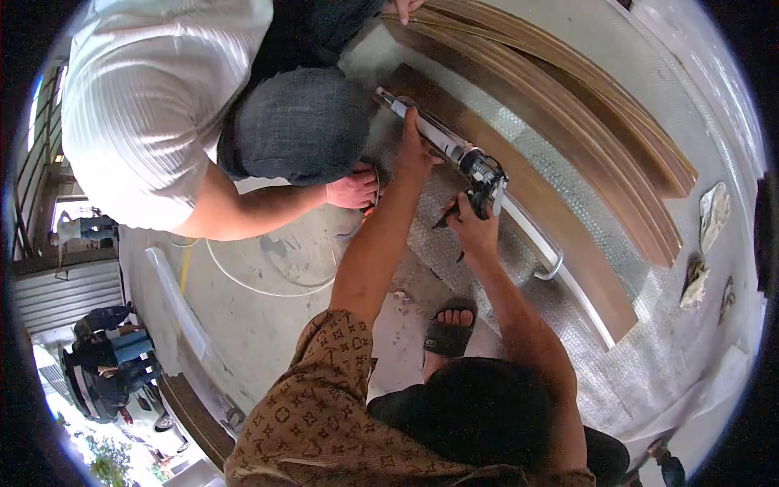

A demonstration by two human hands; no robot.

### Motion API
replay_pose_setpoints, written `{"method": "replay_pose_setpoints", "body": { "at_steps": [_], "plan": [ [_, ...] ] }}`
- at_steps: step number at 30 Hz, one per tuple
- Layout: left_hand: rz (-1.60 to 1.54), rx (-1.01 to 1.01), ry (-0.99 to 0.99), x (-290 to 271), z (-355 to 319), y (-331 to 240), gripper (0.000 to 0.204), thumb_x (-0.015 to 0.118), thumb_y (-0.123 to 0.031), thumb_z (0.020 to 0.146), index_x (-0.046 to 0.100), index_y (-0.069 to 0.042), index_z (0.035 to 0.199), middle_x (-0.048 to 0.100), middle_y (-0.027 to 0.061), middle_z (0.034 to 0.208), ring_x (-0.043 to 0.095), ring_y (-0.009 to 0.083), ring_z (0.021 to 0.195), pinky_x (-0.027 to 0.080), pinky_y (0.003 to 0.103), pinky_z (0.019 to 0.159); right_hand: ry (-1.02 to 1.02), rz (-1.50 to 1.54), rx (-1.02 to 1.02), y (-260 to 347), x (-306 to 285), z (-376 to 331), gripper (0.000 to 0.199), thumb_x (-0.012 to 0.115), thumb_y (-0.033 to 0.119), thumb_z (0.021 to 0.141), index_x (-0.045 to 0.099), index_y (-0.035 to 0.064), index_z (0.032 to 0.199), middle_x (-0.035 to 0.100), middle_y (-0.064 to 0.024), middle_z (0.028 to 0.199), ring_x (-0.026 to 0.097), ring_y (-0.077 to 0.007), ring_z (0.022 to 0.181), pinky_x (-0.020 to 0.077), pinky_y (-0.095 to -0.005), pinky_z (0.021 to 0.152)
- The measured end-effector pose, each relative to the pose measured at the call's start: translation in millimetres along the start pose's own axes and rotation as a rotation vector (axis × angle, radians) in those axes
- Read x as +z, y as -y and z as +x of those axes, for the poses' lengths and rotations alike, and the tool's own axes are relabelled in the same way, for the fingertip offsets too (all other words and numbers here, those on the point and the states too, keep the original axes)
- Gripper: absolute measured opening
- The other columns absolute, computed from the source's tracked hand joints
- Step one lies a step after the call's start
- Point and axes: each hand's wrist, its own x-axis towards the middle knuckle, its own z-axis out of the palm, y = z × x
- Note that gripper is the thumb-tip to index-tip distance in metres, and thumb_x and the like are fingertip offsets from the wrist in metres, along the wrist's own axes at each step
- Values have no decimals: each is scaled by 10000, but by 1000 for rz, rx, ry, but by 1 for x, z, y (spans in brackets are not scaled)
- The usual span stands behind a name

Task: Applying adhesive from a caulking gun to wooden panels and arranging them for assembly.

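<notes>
My left hand (412,154) wraps the white tube of a caulking gun (454,150) near its front. At the rear of the gun my right hand (472,230) grips the black trigger handle. The nozzle points up-left toward the end of a long dark brown wooden board (560,219). That board lies on silver bubble foil (568,316). A person in a white shirt crouches opposite me, one hand (353,189) near the floor beside the nozzle and the other hand (403,8) on the boards at the top.
More brown boards (617,138) are stacked beyond the first one. Crumpled rags (714,213) lie at the right on the concrete. A white hose (243,280) curls on the floor at left. My sandalled foot (450,329) rests beside the foil. A motorbike (101,365) stands at far left.
</notes>
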Motion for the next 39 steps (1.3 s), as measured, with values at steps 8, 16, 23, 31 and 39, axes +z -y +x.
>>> {"method": "replay_pose_setpoints", "body": {
  "at_steps": [8,16,23,31,39],
  "plan": [
    [76,87,-28,-13,7,-4,627,515,-657,742,483,-161,1124,557,28,1022,549,213,925,437,496,685,-16,63,-46,12,16,-13,96,571,75,867,506,12,837,566,-59,717,566,-148,610,462,-265,521],
    [77,114,-75,1,5,4,652,520,-675,718,498,-140,1090,590,15,826,585,147,630,450,303,349,-41,34,-13,4,3,-6,109,583,72,858,514,-5,824,560,-52,702,559,-139,612,479,-282,540],
    [40,72,-43,-8,-1,8,726,542,-685,699,463,-150,1184,526,73,1085,527,235,961,431,523,717,-35,-29,-10,17,5,-20,112,590,68,846,503,-3,843,564,-56,699,568,-138,612,489,-274,534],
    [51,-37,-140,13,-22,19,564,543,-598,769,489,-149,1106,587,59,1017,568,270,925,453,478,786,-42,-148,-56,29,-17,-30,101,577,76,852,510,3,834,565,-54,678,572,-133,601,480,-273,519],
    [-115,-91,42,19,-24,34,558,555,-579,776,480,-185,1163,577,52,1028,549,284,996,430,563,792,-109,-182,-120,26,-33,-41,103,587,92,847,533,4,847,564,-43,672,556,-120,586,464,-266,501]
  ]
}}
